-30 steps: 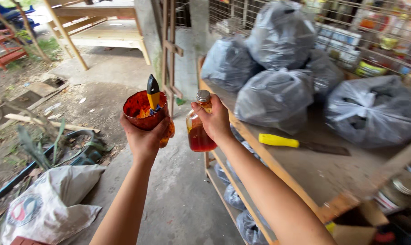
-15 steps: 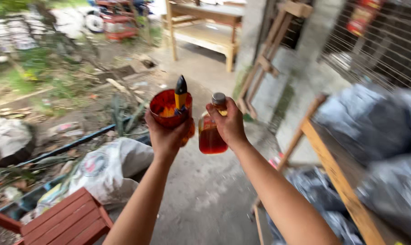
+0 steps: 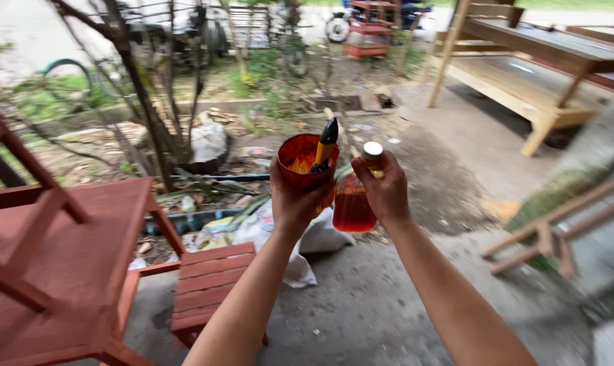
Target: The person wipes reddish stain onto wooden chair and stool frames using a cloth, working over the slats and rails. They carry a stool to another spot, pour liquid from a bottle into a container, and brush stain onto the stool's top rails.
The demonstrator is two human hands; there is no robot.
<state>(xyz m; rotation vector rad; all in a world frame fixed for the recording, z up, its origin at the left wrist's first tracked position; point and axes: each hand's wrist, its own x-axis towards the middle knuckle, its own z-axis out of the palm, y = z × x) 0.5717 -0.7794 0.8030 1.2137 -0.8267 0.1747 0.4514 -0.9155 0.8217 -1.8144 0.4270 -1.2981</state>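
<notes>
Head view: the left hand [image 3: 295, 203] is wrapped tight around a stained orange-red cup [image 3: 305, 163], fingers closed on its wall, raised at chest height near the frame's centre. A tool with a yellow grip and dark pointed tip [image 3: 325, 144] stands tilted in the cup, leaning toward 1 o'clock. Touching the cup at its 3 o'clock side, the right hand [image 3: 386, 193] grips a small glass bottle of amber-red liquid [image 3: 353, 207] by neck and shoulder, its pale cap [image 3: 372, 150] on. At 8 o'clock stand a red slatted table [image 3: 63, 257] and a red stool [image 3: 209, 285]; a white sack [image 3: 300, 251] lies on the concrete below the hands. At 2 o'clock is a bare wooden platform [image 3: 524, 74]. Judging by this carry, both vessels are best kept upright and level, with the cup steady so the leaning tool does not tip out
</notes>
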